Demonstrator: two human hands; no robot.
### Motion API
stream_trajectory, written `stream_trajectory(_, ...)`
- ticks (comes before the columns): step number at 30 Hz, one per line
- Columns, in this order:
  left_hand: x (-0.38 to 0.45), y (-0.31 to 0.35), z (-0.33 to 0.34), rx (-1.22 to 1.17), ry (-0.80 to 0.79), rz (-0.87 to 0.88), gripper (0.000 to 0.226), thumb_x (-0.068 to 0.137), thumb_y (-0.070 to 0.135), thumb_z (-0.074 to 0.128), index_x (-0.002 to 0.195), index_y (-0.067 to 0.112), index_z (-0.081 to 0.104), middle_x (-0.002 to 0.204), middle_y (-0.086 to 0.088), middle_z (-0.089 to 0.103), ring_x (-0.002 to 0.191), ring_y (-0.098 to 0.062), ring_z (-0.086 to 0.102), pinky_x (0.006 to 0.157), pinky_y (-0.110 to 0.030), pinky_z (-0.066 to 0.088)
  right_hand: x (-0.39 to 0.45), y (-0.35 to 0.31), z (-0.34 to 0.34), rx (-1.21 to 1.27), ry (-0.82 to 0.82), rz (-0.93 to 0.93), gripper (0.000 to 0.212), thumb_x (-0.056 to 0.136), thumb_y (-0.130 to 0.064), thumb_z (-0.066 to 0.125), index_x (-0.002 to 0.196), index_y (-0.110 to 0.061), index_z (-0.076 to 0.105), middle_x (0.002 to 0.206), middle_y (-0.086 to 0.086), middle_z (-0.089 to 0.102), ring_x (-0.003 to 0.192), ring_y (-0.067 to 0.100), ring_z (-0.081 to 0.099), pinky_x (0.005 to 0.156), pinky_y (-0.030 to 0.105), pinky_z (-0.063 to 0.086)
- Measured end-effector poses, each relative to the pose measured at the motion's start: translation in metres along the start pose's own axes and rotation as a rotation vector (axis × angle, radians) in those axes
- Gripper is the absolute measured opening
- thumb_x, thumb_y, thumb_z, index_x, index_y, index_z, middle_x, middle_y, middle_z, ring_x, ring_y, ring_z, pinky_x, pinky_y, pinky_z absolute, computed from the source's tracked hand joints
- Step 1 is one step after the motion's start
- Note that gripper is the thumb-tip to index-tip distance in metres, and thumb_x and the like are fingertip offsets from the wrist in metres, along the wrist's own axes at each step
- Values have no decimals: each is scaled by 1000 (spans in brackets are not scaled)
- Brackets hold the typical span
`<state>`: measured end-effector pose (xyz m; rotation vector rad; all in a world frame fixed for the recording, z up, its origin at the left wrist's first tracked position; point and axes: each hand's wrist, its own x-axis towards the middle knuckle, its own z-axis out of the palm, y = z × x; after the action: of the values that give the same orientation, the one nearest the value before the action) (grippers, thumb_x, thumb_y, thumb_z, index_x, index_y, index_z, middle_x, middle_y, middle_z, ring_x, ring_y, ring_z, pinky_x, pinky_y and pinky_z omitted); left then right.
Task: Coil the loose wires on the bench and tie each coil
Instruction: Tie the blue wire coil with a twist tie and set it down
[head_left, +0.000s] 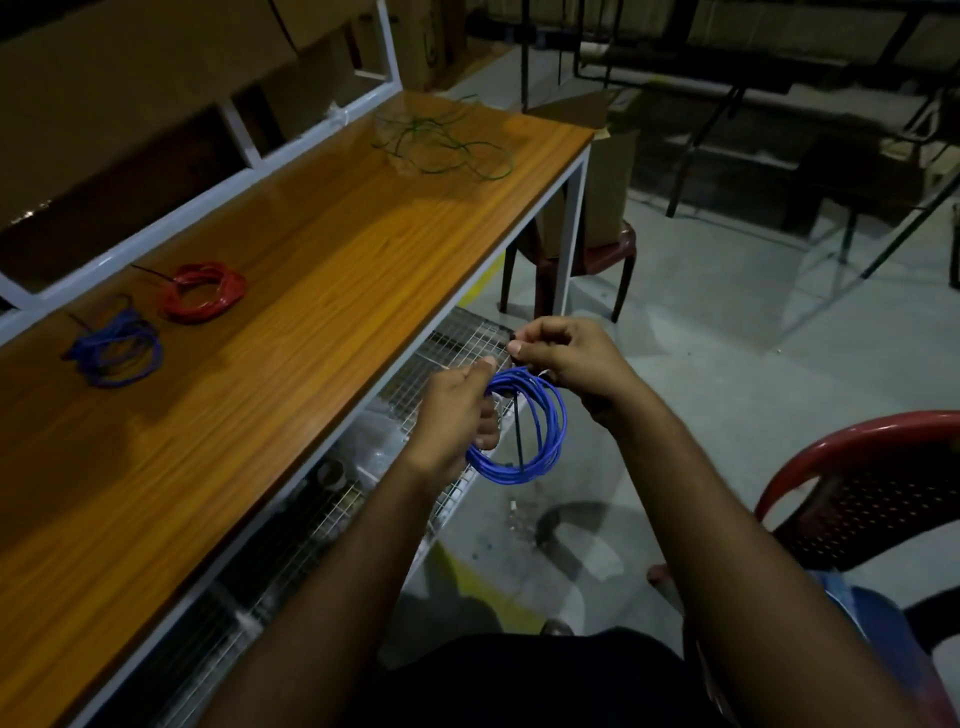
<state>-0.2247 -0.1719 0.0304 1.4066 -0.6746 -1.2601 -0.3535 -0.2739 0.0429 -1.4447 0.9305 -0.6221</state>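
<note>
Both hands are held out beyond the near edge of the long wood-topped bench with its white metal frame (574, 171), working on a round coil of bright blue insulated wire (524, 431) that hangs in the air between them. The left hand (457, 415) is closed around the coil's left side, fingers wrapped through the loops; the right hand (563, 356) is curled tight at the coil's top, pinching something small and dark, while a thin black tie (518, 434) hangs down across the coil's opening. The step in hand looks to be the tying of this coil — the winding seems done. The next move would call for drawing the tie snug around all the loops without letting any spring free of the left hand's hold. Well off to the left of the hands, on the bench top, lie a red wire coil (205, 291) and a darker blue wire coil (117, 353), each with a dark tail showing, so probably tied already. Far ahead of the hands a loose tangle of green wire (441, 143) sprawls uncoiled — likely the remaining work. A red plastic chair (857, 488) stands close by the right forearm, but nothing blocks the hands themselves.
</note>
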Motion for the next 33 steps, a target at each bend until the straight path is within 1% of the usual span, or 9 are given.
stream_trajectory(6,-1,-2,13,6,-9,9,25,104,25,47,82,14,50,54,5,22,43,-10,18,41,-22,18,-1,-4,-16,-23,-52,132,17,86,-8,73,98,4,71,77,10,69,62,13,62,59,25,49)
stream_trajectory(11,-4,-2,22,-11,-35,27,21,103,22,49,87,10,53,56,4,21,44,-11,18,41,-22,17,-2,-13,-18,38,-67,288,8,85,-9,71,92,-6,74,74,7,69,63,13,62,52,21,46)
stream_trajectory(14,-6,-1,26,-28,-33,19,20,102,23,51,94,6,59,58,2,21,48,-13,16,45,-26,14,-9,-13,-16,81,-25,324,13,86,-6,68,97,-1,72,55,3,59,37,5,51,35,16,38)
stream_trajectory(17,-6,-2,28,-52,-21,-20,19,101,24,54,96,8,61,58,3,21,47,-12,17,45,-27,13,-19,-11,-16,75,-17,288,19,90,-11,69,102,3,70,54,2,61,35,4,51,35,15,37)
stream_trajectory(20,-3,-3,30,-100,9,-70,16,100,23,54,92,10,57,55,5,24,44,-9,20,41,-23,17,-30,-9,-16,-90,89,121,22,90,-25,72,104,-9,68,75,2,67,54,5,61,47,19,48)
stream_trajectory(23,-1,-3,31,-144,21,-97,15,101,22,54,95,8,56,56,4,26,44,-9,22,39,-23,19,-51,-12,-20,-410,208,-253,24,85,-30,75,105,-26,63,88,-8,63,75,2,60,62,16,50)
stream_trajectory(25,1,-4,28,-171,18,-109,17,101,22,53,95,7,57,58,2,26,44,-9,22,39,-23,20,-66,-20,-23,-713,107,-444,21,83,-30,75,102,-34,65,90,-14,59,82,3,53,65,19,45)
stream_trajectory(28,6,-3,27,-199,-1,-123,18,100,23,55,91,7,57,62,-1,29,45,-10,24,37,-21,22,-81,-29,-23,-1139,-41,-486,30,81,-29,76,107,-40,67,97,-16,62,96,9,45,67,28,43)
stream_trajectory(33,9,-4,33,-222,-13,-149,16,99,22,56,94,6,56,59,-1,42,44,-10,32,36,-20,26,-83,-26,-19,-1297,-78,-636,45,69,-17,83,109,-35,74,94,-8,67,90,21,50,62,29,29)
